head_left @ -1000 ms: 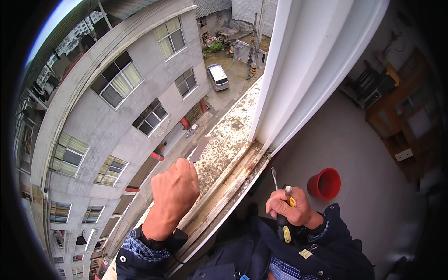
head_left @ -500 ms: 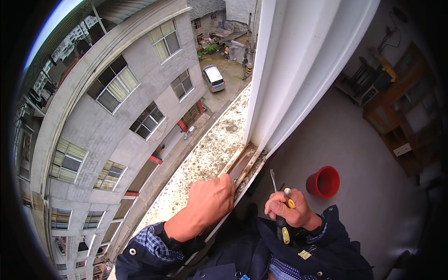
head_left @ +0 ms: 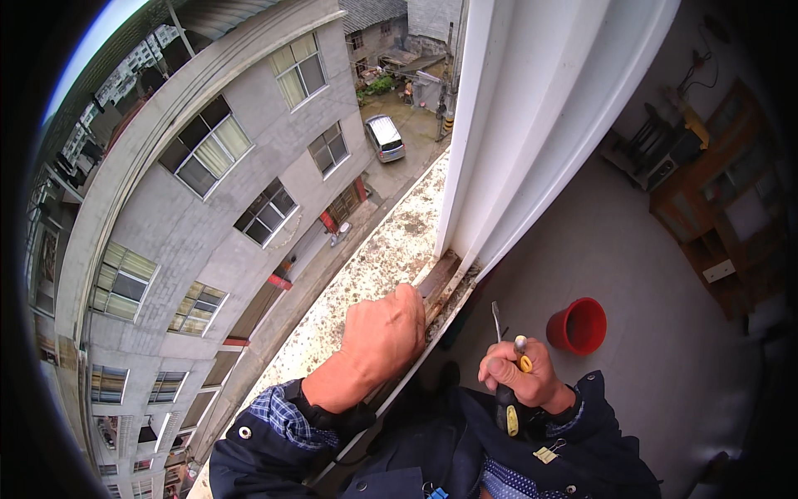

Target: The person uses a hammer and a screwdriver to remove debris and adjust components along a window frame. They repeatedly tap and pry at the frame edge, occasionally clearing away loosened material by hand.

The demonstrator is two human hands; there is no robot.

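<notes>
My left hand is closed over the dirty window track, knuckles up, its fingertips hidden below. What it grips, if anything, I cannot make out; a dark flat strip shows in the track just beyond it. To the right, over the room side, my right hand is wrapped round a screwdriver, whose flat metal tip points up and away. A black and yellow handle sticks out below that fist. A pale-tipped piece with a yellow ring also pokes from the fist; whether it is a second tool is unclear.
A white window frame rises beyond the track. Outside lies a stained ledge, with a drop to a street and a parked car. Indoors, a red bucket stands on the floor, and a wooden cabinet is farther right.
My left hand has shifted a little farther along the track, away from me, still closed. My right hand, with the screwdriver, has moved slightly right.
</notes>
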